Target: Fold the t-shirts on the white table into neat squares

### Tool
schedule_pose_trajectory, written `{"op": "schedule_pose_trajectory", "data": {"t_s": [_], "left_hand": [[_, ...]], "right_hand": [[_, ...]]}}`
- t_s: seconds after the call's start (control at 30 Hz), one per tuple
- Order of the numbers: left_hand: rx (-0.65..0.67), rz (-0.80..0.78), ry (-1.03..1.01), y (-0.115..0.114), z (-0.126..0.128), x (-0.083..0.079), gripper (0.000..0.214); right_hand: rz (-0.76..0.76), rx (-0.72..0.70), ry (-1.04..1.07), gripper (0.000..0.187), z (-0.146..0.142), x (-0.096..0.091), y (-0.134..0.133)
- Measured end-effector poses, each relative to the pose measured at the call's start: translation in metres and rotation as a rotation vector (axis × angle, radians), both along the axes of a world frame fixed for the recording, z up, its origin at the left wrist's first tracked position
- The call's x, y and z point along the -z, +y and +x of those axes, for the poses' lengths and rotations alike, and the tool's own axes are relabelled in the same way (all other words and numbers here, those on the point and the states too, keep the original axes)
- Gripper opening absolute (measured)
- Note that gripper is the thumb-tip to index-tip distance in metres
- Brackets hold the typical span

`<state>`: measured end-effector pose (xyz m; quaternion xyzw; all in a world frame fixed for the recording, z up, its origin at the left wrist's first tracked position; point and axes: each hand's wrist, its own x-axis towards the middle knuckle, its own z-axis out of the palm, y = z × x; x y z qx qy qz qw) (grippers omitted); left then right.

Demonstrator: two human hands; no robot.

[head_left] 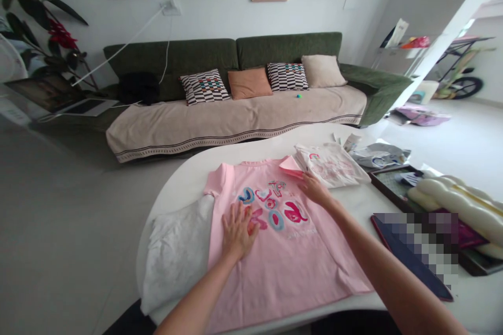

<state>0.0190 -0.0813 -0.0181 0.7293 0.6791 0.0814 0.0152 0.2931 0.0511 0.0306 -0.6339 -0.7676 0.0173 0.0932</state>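
Free table (188, 178) strip along far edge, L of the pink tee (291, 256); open floor beyond that to the sofa (236, 115). L side blocked by white cloth (176, 251) touching tee. R side tight: folded tee (334, 165) just beside the sleeve, wrappers (377, 154) behind it, tray (393, 183) w/ cream object (459, 204) near R edge.

Bright daylight seemingly from the right, soft shadows, wide-angle bending and slight blur at edges.
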Motion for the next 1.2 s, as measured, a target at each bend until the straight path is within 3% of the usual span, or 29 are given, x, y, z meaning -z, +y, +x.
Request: {"op": "schedule_pose_trajectory", "data": {"t_s": [0.1,0.17,0.23,0.33,0.4,0.5,0.67,0.73,0.87,0.93,1.1,1.2], "left_hand": [[-0.007,0.003,-0.013,0.000,0.001,-0.002,0.059],[-0.009,0.002,-0.023,0.000,0.001,-0.003,0.059],[-0.005,0.001,-0.031,-0.001,0.001,-0.003,0.059],[0.000,-0.005,-0.037,-0.001,0.001,-0.004,0.057],[-0.004,-0.011,-0.040,-0.001,0.000,-0.003,0.057],[-0.011,-0.006,-0.050,-0.001,0.000,-0.003,0.057],[-0.004,0.026,-0.063,-0.001,0.001,-0.002,0.057],[-0.010,0.031,-0.062,-0.001,0.000,-0.001,0.057],[-0.018,0.035,-0.049,-0.002,0.000,0.000,0.058],[-0.021,0.033,-0.046,-0.002,0.002,-0.001,0.059],[-0.007,-0.020,-0.092,-0.001,0.003,-0.013,0.055],[0.060,0.004,-0.151,-0.005,-0.011,-0.027,0.047]], "right_hand": [[0.073,0.191,0.027,0.048,0.021,-0.014,0.007],[0.118,0.276,0.032,0.053,0.020,-0.017,0.004],[0.135,0.223,0.029,0.053,0.002,-0.011,-0.003],[0.038,-0.090,-0.013,0.050,-0.033,0.012,-0.014],[-0.060,-0.167,-0.041,0.051,-0.048,0.028,-0.014],[-0.110,-0.020,-0.046,0.058,-0.048,0.041,-0.006],[-0.078,0.215,-0.030,0.064,-0.060,0.037,-0.006],[-0.062,0.179,-0.025,0.063,-0.082,0.036,-0.022],[-0.042,-0.025,-0.039,0.058,-0.115,0.047,-0.064],[-0.023,-0.004,-0.042,0.057,-0.118,0.053,-0.076],[-0.021,0.034,-0.044,0.057,-0.111,0.049,-0.080],[-0.055,0.020,-0.030,0.057,-0.111,0.043,-0.079]]}}
